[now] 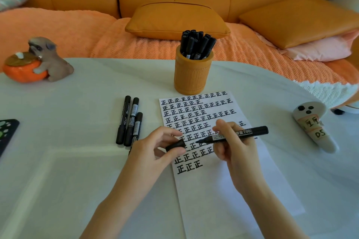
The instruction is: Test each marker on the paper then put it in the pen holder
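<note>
Nearest, 2 bare forearms reach in from the near edge of the white cloth-covered bench (58,180) and converge over the white sheet of paper (223,190), which lies right of the middle. The left grip (155,145) is turned thumb-up with the fingers curled, pinching a short black marker cap (175,146) between thumb and fingertips. The right grip (233,145) is clenched around an uncapped black marker with white lettering (252,131), wrist bent inward and index finger arched over the barrel. This marker lies almost level, its tail toward the right edge and its tip toward the cap, a small gap between them. The tip hangs over the written rows; I cannot tell whether it touches the sheet. Rows of bold black characters fill the far half of the paper, and the near half is blank.

Just beyond the paper's far edge, at the middle of the bench's far edge, stands the round orange pen holder (192,75), upright, packed with capped black markers (196,44). Left of the paper, 3 loose black markers (129,122) lie side by side, pointing from far to near. At the far left corner sits a grey dog figurine hugging an orange pumpkin (48,58). Near the right edge lies a white labelled handset (312,124).
</note>
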{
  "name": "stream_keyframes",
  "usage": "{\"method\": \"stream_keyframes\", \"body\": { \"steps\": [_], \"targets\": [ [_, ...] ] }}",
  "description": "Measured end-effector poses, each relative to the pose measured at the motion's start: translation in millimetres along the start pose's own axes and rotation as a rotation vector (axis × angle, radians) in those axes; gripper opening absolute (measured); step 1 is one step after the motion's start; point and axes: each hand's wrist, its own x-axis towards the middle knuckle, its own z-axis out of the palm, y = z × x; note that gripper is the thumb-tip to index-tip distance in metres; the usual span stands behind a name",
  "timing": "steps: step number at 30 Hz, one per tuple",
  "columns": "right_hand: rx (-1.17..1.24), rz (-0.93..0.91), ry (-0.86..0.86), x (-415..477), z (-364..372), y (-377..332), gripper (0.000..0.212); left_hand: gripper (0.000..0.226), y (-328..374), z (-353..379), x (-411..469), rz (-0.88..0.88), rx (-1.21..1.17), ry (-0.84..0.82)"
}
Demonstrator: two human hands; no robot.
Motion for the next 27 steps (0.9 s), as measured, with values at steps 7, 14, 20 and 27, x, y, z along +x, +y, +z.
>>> {"method": "stream_keyframes", "body": {
  "steps": [7, 14, 20, 27],
  "targets": [
    [0.003, -0.046, -0.011, -0.2, 9.8, -0.2, 0.031, 0.021, 4.1, 2.9, -0.3, -0.022, -0.082, 0.005],
    [-0.046, -0.051, -0.034, -0.7, 16.6, 1.3, 0.039, 0.023, 7.8, 5.9, -1.6, -0.013, -0.094, -0.011],
    [-0.072, -0.05, -0.059, -0.2, 25.0, 3.6, 0.042, 0.016, 7.6, 10.4, -2.2, -0.03, -0.143, 0.018],
    [-0.022, -0.043, -0.028, -0.4, 34.1, 0.8, 0.04, 0.021, 8.5, 13.1, 0.6, -0.052, -0.289, 0.085]
  ]
}}
